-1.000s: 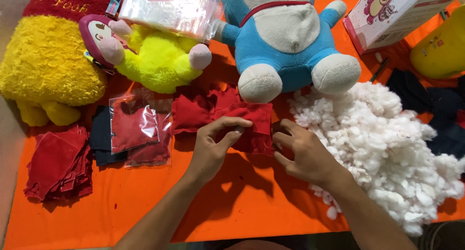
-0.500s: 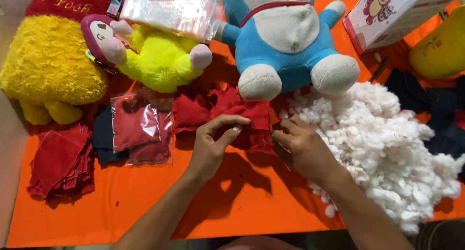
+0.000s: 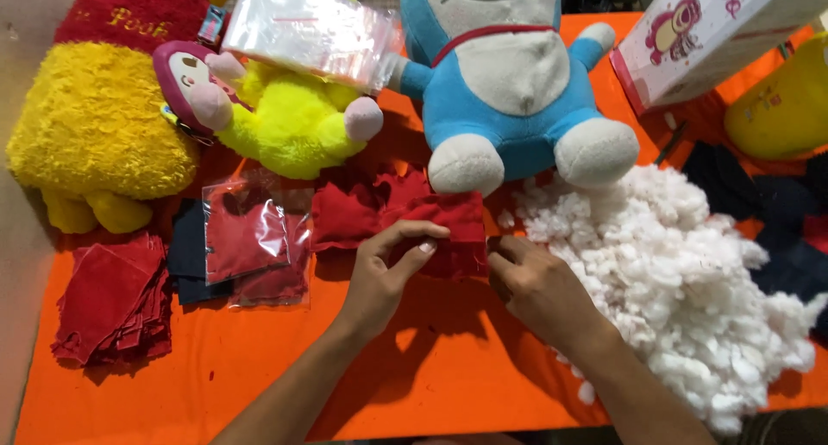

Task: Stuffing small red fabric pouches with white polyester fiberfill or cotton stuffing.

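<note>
Hands [image 3: 384, 272] [image 3: 535, 285] both pinching red cloth [image 3: 448, 216]; could snag nearby stuffing [image 3: 681, 272], dragging fluff across.

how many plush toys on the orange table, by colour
Yellow-and-red plush bear: 1
Lime-yellow plush doll with pink hood: 1
Blue-and-white plush cat: 1
Total: 3, counting whole toys only; the yellow shape at the right edge is cut off, so left out.

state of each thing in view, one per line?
left hand: pinching red fabric piece
right hand: gripping the same piece's edge
white stuffing: loose heap
blue plush: sitting upright
clear bag: flat, red cloth inside
red cloth stack: piled
</note>
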